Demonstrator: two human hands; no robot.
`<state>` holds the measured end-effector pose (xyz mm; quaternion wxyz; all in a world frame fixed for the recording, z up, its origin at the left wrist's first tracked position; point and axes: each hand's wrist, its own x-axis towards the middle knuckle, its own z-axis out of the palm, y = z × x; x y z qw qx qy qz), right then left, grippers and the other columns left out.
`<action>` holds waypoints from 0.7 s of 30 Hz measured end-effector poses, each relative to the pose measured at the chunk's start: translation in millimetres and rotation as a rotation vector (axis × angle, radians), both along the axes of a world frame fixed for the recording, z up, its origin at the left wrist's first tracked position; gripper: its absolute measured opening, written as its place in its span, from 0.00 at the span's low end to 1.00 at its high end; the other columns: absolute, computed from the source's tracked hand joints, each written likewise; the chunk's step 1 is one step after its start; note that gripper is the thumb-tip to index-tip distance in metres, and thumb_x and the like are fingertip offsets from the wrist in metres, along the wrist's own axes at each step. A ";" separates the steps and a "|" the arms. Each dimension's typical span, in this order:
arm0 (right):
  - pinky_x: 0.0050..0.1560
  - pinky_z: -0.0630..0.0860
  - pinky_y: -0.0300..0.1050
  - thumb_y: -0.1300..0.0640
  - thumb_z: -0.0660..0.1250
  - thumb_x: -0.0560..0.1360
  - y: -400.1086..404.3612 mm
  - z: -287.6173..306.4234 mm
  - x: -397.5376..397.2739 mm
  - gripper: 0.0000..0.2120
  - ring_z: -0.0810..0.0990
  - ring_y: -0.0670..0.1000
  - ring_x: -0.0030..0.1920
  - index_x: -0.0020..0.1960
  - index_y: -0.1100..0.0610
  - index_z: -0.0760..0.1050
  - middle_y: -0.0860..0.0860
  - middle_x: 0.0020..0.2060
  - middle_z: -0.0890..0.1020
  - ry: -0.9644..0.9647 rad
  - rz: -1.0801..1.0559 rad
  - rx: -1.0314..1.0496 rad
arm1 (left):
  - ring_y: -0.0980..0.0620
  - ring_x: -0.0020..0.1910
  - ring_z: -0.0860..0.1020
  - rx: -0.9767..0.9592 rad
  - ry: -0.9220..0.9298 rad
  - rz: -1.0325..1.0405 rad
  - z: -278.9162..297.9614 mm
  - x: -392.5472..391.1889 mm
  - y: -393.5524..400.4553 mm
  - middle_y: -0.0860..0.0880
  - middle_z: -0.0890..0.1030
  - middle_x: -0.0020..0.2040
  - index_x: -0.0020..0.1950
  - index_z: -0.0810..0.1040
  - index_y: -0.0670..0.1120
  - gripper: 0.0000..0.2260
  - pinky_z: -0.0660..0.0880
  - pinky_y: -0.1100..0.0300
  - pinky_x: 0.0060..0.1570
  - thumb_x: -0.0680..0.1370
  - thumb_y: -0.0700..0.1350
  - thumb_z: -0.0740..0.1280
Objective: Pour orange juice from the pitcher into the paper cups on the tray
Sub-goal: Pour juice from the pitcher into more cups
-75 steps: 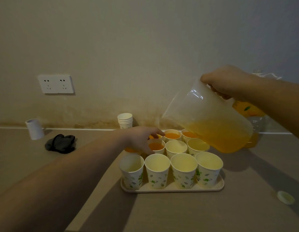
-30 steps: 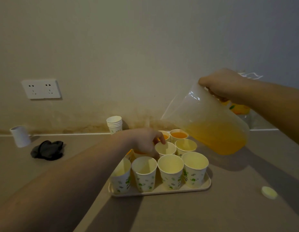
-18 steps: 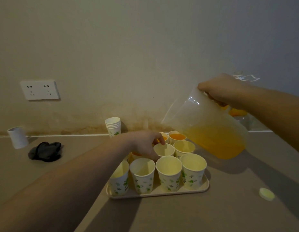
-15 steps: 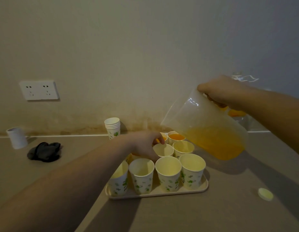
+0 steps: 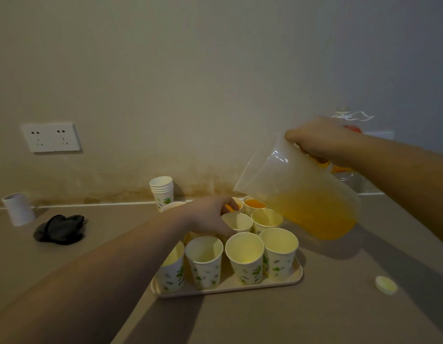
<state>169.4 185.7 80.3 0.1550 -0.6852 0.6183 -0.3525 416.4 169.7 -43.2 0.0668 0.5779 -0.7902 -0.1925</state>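
Observation:
A cream tray (image 5: 240,289) on the counter carries several printed paper cups. The front row (image 5: 244,256) looks empty, and a back cup (image 5: 254,203) holds orange juice. My left hand (image 5: 210,216) reaches over the tray's left side, with fingers and thumb curled round an empty middle-row cup (image 5: 237,220). My right hand (image 5: 319,141) grips the handle of the clear plastic pitcher (image 5: 297,192). The pitcher is tilted left, about a third full of juice, its spout hanging above the back cups. No stream is visible.
A stack of spare cups (image 5: 162,189) stands by the wall behind the tray. A black cloth (image 5: 59,228) and a white roll (image 5: 18,209) lie at the left. A bottle cap (image 5: 386,285) sits at the right. A juice bottle (image 5: 347,170) is behind my right arm.
My left hand has moved from a filled cup to the empty middle-row cup beside it. The tilted pitcher has dropped slightly, staying above the back cups.

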 end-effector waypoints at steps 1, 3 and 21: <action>0.21 0.58 0.36 0.55 0.64 0.75 -1.4 -0.6 -0.1 0.12 0.64 0.52 0.22 0.36 0.60 0.72 0.58 0.30 0.71 -0.009 -0.001 -0.002 | 0.52 0.59 0.78 -0.002 0.008 0.002 0.0 1.3 -0.5 0.54 0.78 0.65 0.72 0.69 0.57 0.37 0.79 0.53 0.59 0.68 0.62 0.80; 0.22 0.59 0.37 0.56 0.65 0.75 -2.9 -0.6 0.0 0.11 0.63 0.52 0.23 0.36 0.60 0.72 0.58 0.30 0.71 -0.035 0.002 0.005 | 0.52 0.60 0.78 -0.011 0.034 0.004 0.4 4.7 -2.6 0.54 0.78 0.66 0.71 0.70 0.58 0.36 0.79 0.52 0.61 0.68 0.60 0.81; 0.30 0.64 0.42 0.55 0.66 0.74 -7.4 13.5 -1.0 0.14 0.65 0.54 0.25 0.33 0.60 0.70 0.58 0.29 0.71 0.008 0.017 -0.021 | 0.49 0.61 0.77 -0.084 0.406 0.025 14.9 10.6 -4.5 0.51 0.72 0.65 0.75 0.63 0.58 0.36 0.81 0.57 0.56 0.73 0.51 0.79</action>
